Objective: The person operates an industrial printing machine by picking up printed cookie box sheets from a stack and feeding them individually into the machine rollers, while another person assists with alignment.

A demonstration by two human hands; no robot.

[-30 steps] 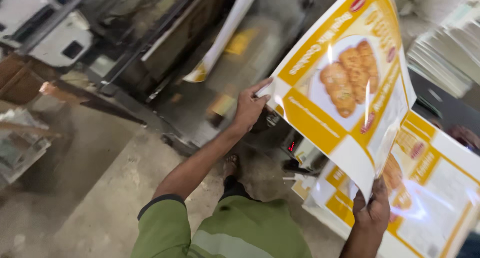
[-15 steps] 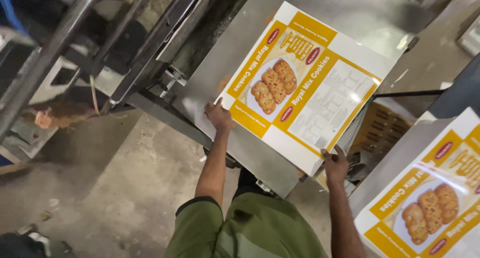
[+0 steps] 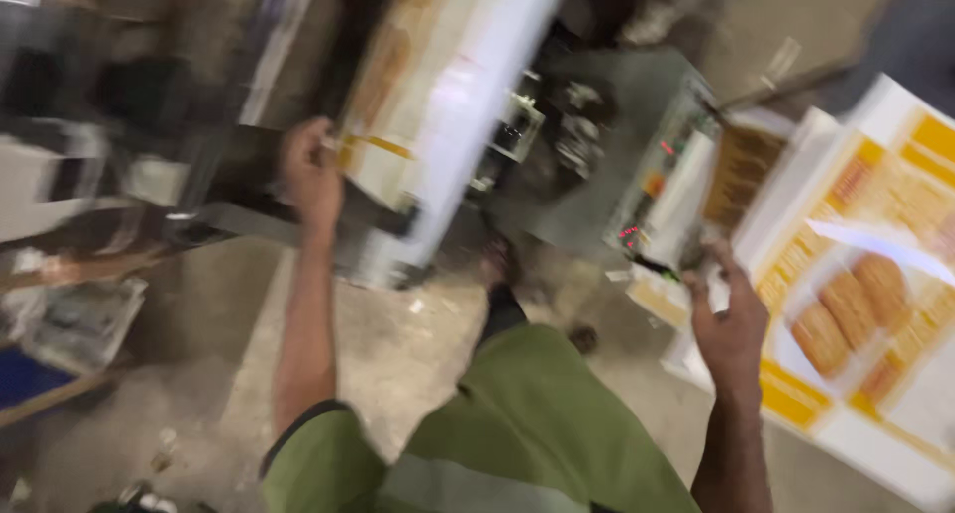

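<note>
The frame is blurred by motion. My left hand (image 3: 310, 175) grips the near edge of a large printed sheet (image 3: 448, 105), white and yellow with a biscuit picture, which lies tilted over a grey machine (image 3: 597, 145). My right hand (image 3: 731, 319) is off the sheet, fingers spread, beside a stack of the same printed sheets (image 3: 865, 284) at the right. It holds nothing that I can see.
The machine has a panel with small red lights (image 3: 637, 229). A concrete floor (image 3: 398, 344) lies below, with my green trouser leg (image 3: 517, 423) and foot (image 3: 497, 264) over it. Clutter and a papers pile (image 3: 80, 319) sit at the left.
The sheet has gone down onto the machine and now looks tilted and blurred. My right hand has let go of its edge and moved right toward the stack. The view swung.
</note>
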